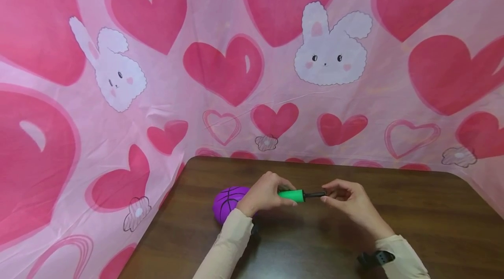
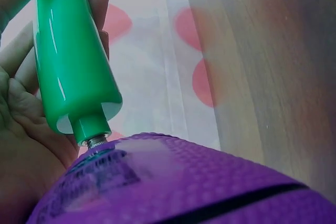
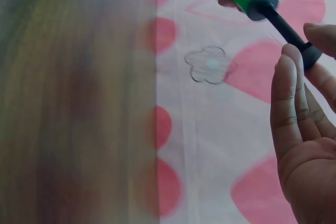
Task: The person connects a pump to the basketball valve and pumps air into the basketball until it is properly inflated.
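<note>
A green hand pump (image 1: 292,196) lies level above the table, gripped around its barrel by my left hand (image 1: 265,193). In the left wrist view the nozzle end of the pump (image 2: 76,61) meets the purple ball (image 2: 210,182), with a short metal needle between them. The ball (image 1: 227,204), marked with black basketball lines, sits left of my left hand and is partly hidden behind it. My right hand (image 1: 352,202) pinches the end of the black plunger rod (image 1: 315,194), which is drawn out of the barrel. Thumb and fingers surround the rod's end knob (image 3: 310,56).
The brown wooden table (image 1: 303,244) extends under both hands. Behind and to the left hangs a pink cloth (image 1: 275,78) with hearts and white rabbits, meeting the table's far edge. A black strap (image 1: 376,258) circles my right wrist.
</note>
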`<state>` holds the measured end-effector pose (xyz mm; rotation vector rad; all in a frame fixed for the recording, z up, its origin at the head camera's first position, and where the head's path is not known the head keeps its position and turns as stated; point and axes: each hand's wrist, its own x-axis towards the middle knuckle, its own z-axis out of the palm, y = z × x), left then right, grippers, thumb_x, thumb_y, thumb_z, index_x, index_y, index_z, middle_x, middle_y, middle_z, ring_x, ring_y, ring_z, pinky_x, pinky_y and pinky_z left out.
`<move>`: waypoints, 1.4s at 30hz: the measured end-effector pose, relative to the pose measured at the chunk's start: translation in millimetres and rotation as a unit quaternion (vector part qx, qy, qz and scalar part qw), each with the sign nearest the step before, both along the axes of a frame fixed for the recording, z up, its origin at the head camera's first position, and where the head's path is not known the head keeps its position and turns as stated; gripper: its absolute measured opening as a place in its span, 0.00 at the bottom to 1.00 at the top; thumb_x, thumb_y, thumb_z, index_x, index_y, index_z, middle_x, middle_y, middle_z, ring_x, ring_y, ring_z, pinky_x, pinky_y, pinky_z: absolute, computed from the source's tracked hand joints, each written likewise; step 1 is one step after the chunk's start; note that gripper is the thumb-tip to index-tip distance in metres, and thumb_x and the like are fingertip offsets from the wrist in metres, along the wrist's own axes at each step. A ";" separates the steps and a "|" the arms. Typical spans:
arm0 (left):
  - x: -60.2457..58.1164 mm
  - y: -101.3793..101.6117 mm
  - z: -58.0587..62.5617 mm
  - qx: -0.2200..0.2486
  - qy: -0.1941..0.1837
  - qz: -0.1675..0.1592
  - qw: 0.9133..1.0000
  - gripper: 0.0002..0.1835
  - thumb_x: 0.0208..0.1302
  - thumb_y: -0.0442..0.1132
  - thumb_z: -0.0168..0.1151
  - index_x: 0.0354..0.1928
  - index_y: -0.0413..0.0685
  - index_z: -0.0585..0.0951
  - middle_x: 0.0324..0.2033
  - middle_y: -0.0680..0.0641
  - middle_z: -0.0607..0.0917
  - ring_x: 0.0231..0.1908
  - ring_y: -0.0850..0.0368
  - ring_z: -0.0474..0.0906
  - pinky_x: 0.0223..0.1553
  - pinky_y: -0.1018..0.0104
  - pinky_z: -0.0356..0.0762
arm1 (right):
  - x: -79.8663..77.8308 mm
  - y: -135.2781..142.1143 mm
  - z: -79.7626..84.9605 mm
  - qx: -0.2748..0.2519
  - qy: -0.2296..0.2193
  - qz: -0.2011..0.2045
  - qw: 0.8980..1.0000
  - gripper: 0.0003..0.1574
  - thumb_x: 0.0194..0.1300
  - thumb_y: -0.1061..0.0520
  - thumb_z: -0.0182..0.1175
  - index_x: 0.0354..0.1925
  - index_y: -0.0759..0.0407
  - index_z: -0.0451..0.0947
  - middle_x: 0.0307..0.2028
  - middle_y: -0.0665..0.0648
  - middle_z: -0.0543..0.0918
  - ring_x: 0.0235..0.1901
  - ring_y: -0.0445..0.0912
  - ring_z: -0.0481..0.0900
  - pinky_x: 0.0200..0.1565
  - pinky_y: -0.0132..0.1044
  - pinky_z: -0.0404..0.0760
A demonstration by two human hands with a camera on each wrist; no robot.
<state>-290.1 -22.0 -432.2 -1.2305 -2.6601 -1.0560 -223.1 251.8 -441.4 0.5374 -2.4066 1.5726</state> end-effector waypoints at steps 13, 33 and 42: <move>-4.0 -8.9 2.3 0.010 0.006 0.020 1.000 0.17 0.54 0.46 0.83 0.45 0.52 0.93 0.36 0.58 0.93 0.33 0.71 0.79 0.38 0.78 0.79 | -2.6 38.4 12.8 -0.020 0.038 -0.030 0.999 0.12 0.62 0.72 0.69 0.44 0.62 0.85 0.29 0.39 0.88 0.24 0.39 0.85 0.30 0.34 0.86; -4.5 -7.0 -0.2 0.024 -0.006 0.020 0.999 0.16 0.52 0.46 0.83 0.43 0.51 0.93 0.35 0.57 0.92 0.31 0.71 0.79 0.37 0.78 0.80 | -1.1 37.1 13.8 -0.037 0.021 -0.031 0.999 0.13 0.63 0.71 0.69 0.45 0.60 0.87 0.31 0.38 0.89 0.26 0.39 0.86 0.31 0.34 0.87; -1.5 -3.0 -0.2 0.022 0.010 0.018 1.000 0.16 0.51 0.46 0.84 0.42 0.50 0.93 0.34 0.57 0.92 0.30 0.72 0.78 0.37 0.79 0.79 | 1.8 20.3 10.2 -0.033 0.011 -0.037 0.999 0.13 0.62 0.68 0.71 0.47 0.64 0.86 0.31 0.41 0.90 0.25 0.41 0.86 0.31 0.35 0.87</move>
